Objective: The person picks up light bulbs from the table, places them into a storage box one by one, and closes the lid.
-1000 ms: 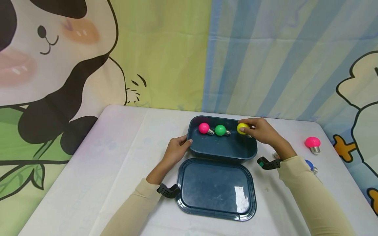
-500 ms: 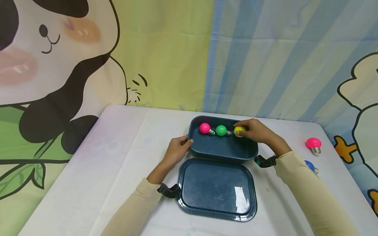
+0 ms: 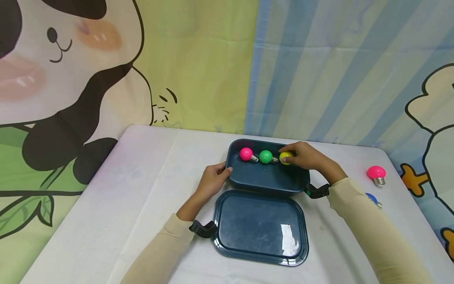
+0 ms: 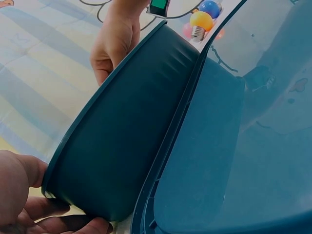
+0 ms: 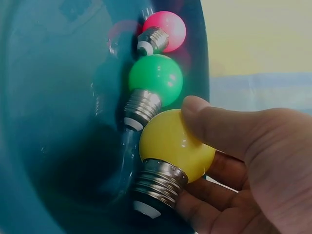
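My right hand (image 3: 303, 156) pinches a yellow light bulb (image 5: 176, 146) between thumb and fingers, inside the right end of a dark blue plastic box (image 3: 267, 177). To its left in the box, along the far wall, lie a green bulb (image 3: 265, 156) and a pink bulb (image 3: 246, 154), their metal screw bases turned rightward. My left hand (image 3: 213, 180) grips the box's left end, thumb at the rim and fingers against the outer wall in the left wrist view. The yellow bulb's base is covered by my hand in the head view but shows in the right wrist view.
A dark blue lid (image 3: 260, 228) lies flat in front of the box. On the white tabletop to the right are another pink bulb (image 3: 376, 173) and a blue bulb (image 3: 371, 198), partly behind my sleeve. An orange-yellow bulb (image 4: 201, 20) shows in the left wrist view.
My right hand has shifted slightly left with the yellow bulb, bringing it closer to the green one. My left hand stays at the box's left end.
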{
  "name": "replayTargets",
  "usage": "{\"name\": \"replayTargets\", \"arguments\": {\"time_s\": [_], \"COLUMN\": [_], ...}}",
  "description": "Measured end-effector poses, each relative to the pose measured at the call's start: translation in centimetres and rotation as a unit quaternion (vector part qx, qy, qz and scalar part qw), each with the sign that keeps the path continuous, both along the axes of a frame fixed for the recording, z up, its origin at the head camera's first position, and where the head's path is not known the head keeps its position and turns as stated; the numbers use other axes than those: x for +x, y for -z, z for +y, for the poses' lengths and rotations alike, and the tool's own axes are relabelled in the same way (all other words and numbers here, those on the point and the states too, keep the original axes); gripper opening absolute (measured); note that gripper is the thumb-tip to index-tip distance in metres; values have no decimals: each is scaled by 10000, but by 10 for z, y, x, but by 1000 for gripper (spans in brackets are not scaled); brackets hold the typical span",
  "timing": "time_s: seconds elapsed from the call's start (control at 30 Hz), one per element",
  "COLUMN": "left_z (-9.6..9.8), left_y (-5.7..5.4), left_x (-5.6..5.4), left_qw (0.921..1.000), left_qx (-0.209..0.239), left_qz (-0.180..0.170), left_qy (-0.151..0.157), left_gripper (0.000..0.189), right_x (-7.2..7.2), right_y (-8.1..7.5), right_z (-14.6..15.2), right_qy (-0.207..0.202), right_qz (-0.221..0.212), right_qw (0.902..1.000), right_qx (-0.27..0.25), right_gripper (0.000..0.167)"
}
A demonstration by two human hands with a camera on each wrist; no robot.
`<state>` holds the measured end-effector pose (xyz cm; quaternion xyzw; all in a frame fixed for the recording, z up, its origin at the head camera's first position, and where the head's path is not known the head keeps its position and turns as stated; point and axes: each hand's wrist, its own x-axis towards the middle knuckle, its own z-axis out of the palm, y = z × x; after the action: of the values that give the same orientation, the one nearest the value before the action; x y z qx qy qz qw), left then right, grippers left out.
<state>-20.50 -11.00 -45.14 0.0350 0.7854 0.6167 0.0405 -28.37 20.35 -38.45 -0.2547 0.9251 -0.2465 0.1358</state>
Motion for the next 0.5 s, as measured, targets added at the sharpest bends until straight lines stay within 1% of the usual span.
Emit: {"name": "replayTargets", "arguments": {"time_s": [0.3,0.5], "left_z": [0,0], "left_y": [0,0], "left_x": [0,0], "left_qw": [9999,9999], "left_qx": [-86,-135], "left_qz": [60,88], "left_qy": [4,-7], "left_gripper": [44,44], "right_x": [-3,-5], "right_y": [0,0], "right_z": [-1,-3], "right_qy": [-94,-175], "right_qz": [-85,-62], "right_qw": [9998,9996], "right_qx": [169,216], "right_gripper": [34,34]}}
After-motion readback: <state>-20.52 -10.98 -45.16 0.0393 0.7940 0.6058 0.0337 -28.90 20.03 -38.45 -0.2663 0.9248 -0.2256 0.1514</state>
